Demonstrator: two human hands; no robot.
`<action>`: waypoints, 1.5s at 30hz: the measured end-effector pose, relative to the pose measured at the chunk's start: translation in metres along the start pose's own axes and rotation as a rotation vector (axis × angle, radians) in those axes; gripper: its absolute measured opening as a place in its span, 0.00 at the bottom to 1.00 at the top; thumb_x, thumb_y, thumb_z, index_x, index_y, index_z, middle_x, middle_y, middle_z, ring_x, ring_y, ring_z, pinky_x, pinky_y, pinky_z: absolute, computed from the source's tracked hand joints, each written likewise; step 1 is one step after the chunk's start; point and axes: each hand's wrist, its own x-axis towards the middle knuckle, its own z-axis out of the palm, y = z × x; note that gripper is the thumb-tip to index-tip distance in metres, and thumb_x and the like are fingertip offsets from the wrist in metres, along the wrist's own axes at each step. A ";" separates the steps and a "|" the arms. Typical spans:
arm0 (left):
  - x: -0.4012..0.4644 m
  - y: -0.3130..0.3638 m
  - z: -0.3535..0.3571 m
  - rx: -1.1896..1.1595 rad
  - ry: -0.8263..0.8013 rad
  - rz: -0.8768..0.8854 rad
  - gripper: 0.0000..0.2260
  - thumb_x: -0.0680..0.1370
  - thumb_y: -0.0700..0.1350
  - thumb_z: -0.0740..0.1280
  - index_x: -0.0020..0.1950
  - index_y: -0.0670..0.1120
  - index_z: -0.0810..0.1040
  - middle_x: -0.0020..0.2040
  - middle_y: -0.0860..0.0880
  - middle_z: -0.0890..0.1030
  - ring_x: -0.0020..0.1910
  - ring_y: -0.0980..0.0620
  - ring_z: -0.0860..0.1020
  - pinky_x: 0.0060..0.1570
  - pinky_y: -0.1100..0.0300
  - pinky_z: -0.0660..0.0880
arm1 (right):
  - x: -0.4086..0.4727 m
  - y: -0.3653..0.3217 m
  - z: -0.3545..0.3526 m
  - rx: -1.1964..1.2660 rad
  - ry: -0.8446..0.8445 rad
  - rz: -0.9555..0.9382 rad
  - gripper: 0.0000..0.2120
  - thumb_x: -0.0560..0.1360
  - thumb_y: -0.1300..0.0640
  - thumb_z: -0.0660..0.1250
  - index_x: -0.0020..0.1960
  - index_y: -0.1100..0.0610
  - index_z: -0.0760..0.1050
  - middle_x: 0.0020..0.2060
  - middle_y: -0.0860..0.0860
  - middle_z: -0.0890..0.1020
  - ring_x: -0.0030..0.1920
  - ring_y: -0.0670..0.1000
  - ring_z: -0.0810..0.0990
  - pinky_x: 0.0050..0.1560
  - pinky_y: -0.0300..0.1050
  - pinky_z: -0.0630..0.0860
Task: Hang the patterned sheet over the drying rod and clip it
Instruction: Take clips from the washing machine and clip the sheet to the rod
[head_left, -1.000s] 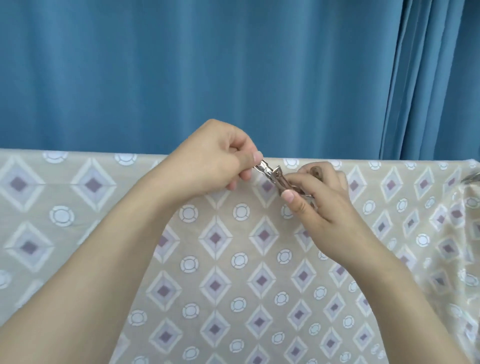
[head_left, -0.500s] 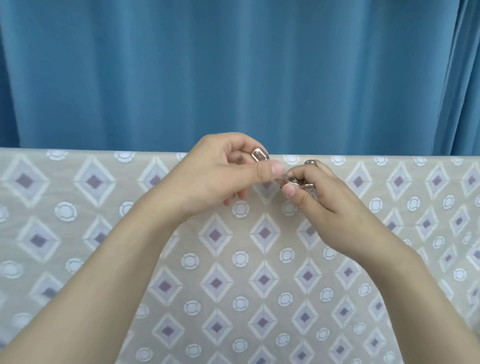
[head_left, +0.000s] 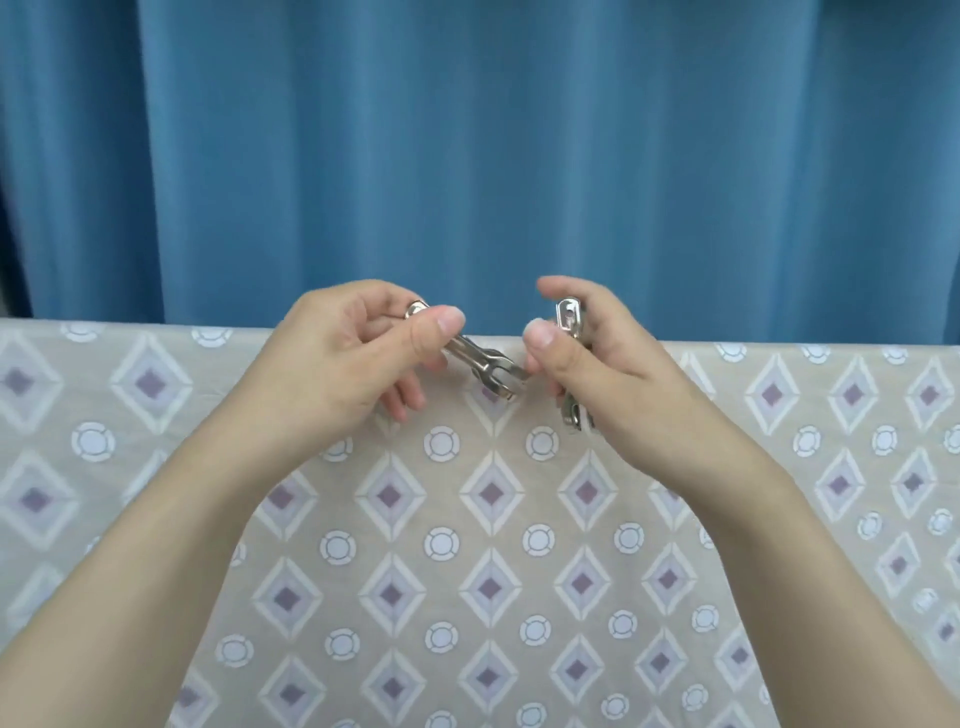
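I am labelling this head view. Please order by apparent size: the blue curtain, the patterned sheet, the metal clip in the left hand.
1. Blue curtain and patterned sheet: similar, unranked.
2. Metal clip in left hand: smallest.

You have two hands in view: your left hand (head_left: 337, 364) left of centre and your right hand (head_left: 613, 379) right of centre. You hold two metal clips, one clip (head_left: 478, 364) in the left fingers and a second clip (head_left: 570, 332) in the right. One patterned sheet (head_left: 493, 545) fills the lower half, and one blue curtain (head_left: 467, 156) fills the upper half.
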 end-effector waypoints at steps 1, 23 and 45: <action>0.000 -0.002 -0.007 0.003 0.012 -0.007 0.17 0.71 0.57 0.70 0.47 0.43 0.81 0.38 0.46 0.84 0.30 0.47 0.80 0.34 0.52 0.78 | 0.006 -0.002 0.004 -0.002 -0.011 -0.006 0.30 0.72 0.32 0.62 0.69 0.43 0.64 0.47 0.44 0.81 0.44 0.42 0.77 0.49 0.43 0.72; -0.028 -0.040 -0.196 0.162 0.146 -0.015 0.24 0.69 0.64 0.68 0.47 0.43 0.80 0.38 0.47 0.83 0.31 0.48 0.81 0.33 0.56 0.76 | 0.109 -0.092 0.159 0.162 -0.239 -0.068 0.22 0.77 0.38 0.60 0.52 0.59 0.73 0.42 0.50 0.83 0.42 0.47 0.78 0.55 0.51 0.75; -0.073 -0.090 -0.371 0.220 0.255 -0.036 0.27 0.69 0.66 0.66 0.47 0.42 0.80 0.38 0.48 0.84 0.37 0.55 0.79 0.42 0.60 0.75 | 0.192 -0.170 0.345 -0.175 -0.240 -0.196 0.23 0.81 0.41 0.54 0.43 0.56 0.78 0.31 0.48 0.75 0.26 0.42 0.70 0.28 0.31 0.66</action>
